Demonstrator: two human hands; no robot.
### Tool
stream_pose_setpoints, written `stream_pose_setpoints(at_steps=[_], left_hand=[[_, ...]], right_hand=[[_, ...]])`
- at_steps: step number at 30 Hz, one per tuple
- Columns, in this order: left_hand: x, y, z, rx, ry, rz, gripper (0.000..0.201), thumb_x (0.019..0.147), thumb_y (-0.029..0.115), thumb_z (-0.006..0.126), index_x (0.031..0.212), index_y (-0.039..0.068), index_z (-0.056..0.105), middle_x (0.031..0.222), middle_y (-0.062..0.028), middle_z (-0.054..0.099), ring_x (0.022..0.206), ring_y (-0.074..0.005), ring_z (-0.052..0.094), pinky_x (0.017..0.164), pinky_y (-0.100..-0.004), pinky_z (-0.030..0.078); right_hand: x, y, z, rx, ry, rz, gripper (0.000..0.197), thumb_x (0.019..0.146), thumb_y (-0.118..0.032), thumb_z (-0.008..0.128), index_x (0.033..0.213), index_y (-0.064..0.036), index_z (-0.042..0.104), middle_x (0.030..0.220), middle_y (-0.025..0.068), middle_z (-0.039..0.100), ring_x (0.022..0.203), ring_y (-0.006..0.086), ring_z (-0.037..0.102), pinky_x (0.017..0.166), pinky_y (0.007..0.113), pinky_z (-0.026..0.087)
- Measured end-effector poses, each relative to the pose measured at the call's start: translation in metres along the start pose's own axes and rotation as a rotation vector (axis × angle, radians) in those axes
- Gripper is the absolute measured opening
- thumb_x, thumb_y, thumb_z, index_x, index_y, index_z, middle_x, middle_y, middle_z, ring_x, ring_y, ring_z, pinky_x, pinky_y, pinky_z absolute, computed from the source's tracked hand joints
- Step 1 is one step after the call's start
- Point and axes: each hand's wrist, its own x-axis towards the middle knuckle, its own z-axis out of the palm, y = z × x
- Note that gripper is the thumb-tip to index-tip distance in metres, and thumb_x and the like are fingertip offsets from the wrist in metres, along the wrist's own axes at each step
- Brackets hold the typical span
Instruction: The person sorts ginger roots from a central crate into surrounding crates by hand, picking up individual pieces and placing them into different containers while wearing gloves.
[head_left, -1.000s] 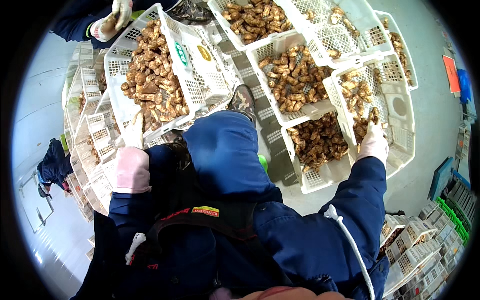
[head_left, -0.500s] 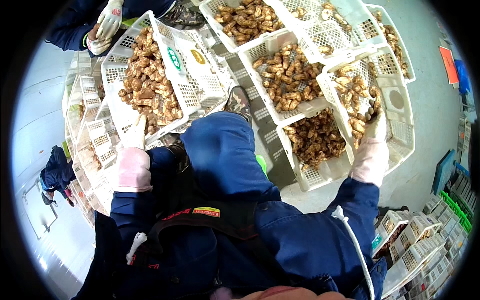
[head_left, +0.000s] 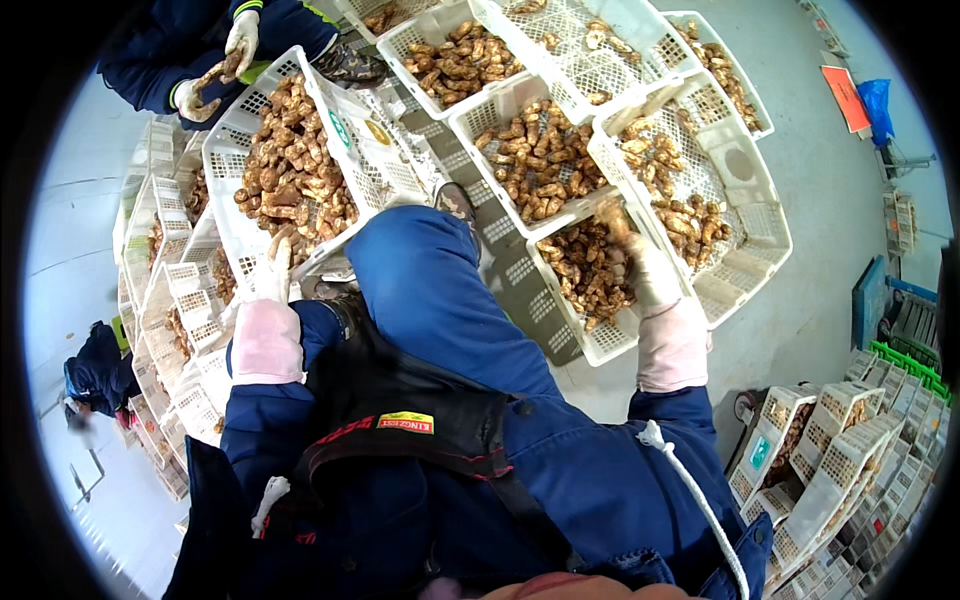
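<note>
My left hand [head_left: 268,270], in a pale glove, lies at the near edge of a large white crate [head_left: 226,150] heaped with brown mushrooms [head_left: 290,150]. Its fingers look stretched out against the nearest mushrooms. Over a smaller white crate [head_left: 607,345] of darker mushrooms [head_left: 580,270] is my right hand [head_left: 652,272], gloved too. Motion smears its fingers, so whether they hold the brown blur at their tips cannot be made out. Just right of it stands a white crate [head_left: 765,235] with mushrooms in scattered clusters.
More white mushroom crates, one a middle crate [head_left: 480,125], stand ahead. At upper left, a co-worker's gloved hands [head_left: 215,75] hold mushrooms. Stacked crates line the left side [head_left: 195,300] and lower right [head_left: 800,440]. My blue-clad knee [head_left: 430,270] lies between the crate groups.
My right hand has moved left, from the right crate to above the darker mushrooms. The left hand stays near the same crate edge. The co-worker's hands have moved apart. The whole view has shifted slightly.
</note>
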Motion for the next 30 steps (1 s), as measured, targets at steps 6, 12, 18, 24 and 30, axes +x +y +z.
stream_pose_setpoints(at_steps=[6, 12, 18, 24, 30], left_hand=[[-0.002, -0.007, 0.004, 0.169, 0.009, 0.120, 0.047, 0.101, 0.031, 0.051, 0.136, 0.000, 0.048, 0.133, -0.0140, 0.056, 0.126, -0.0217, 0.051, 0.104, -0.0315, 0.040], [0.015, -0.034, -0.004, 0.229, -0.044, 0.166, 0.045, 0.102, 0.030, 0.050, 0.137, 0.001, 0.047, 0.132, -0.0140, 0.057, 0.124, -0.0208, 0.053, 0.105, -0.0303, 0.038], [0.013, -0.027, 0.005, 0.174, -0.031, 0.040, 0.045, 0.102, 0.031, 0.050, 0.135, 0.000, 0.048, 0.128, -0.0132, 0.061, 0.118, -0.0215, 0.057, 0.101, -0.0306, 0.043], [0.014, -0.017, 0.007, 0.488, -0.024, 0.121, 0.045, 0.101, 0.029, 0.049, 0.135, -0.001, 0.050, 0.130, -0.0142, 0.059, 0.120, -0.0216, 0.055, 0.104, -0.0313, 0.040], [0.014, -0.019, 0.010, 0.444, -0.004, 0.083, 0.043, 0.101, 0.027, 0.050, 0.133, -0.001, 0.052, 0.132, -0.0136, 0.058, 0.123, -0.0220, 0.052, 0.105, -0.0308, 0.038]], right_hand=[[0.001, 0.097, -0.044, -0.874, 0.153, -0.014, 0.042, 0.093, -0.037, 0.059, 0.125, -0.0098, 0.062, 0.116, 0.0110, 0.068, 0.108, 0.0207, 0.062, 0.094, 0.032, 0.047], [0.000, 0.098, -0.020, -0.870, 0.073, 0.021, 0.038, 0.094, -0.033, 0.059, 0.124, -0.0105, 0.063, 0.113, 0.0084, 0.069, 0.106, 0.0165, 0.062, 0.093, 0.030, 0.046], [0.006, 0.096, -0.016, -0.757, 0.018, -0.019, 0.036, 0.095, -0.028, 0.059, 0.124, -0.0070, 0.062, 0.113, 0.0075, 0.069, 0.105, 0.0152, 0.061, 0.092, 0.028, 0.046], [0.011, 0.090, -0.020, -0.588, -0.082, -0.116, 0.036, 0.094, -0.025, 0.058, 0.125, -0.0074, 0.062, 0.113, 0.0056, 0.068, 0.105, 0.0144, 0.060, 0.093, 0.028, 0.046], [0.011, 0.021, -0.013, -0.148, -0.062, -0.031, 0.033, 0.097, -0.018, 0.058, 0.127, -0.0039, 0.059, 0.111, 0.0039, 0.067, 0.094, 0.0101, 0.061, 0.079, 0.022, 0.049]])
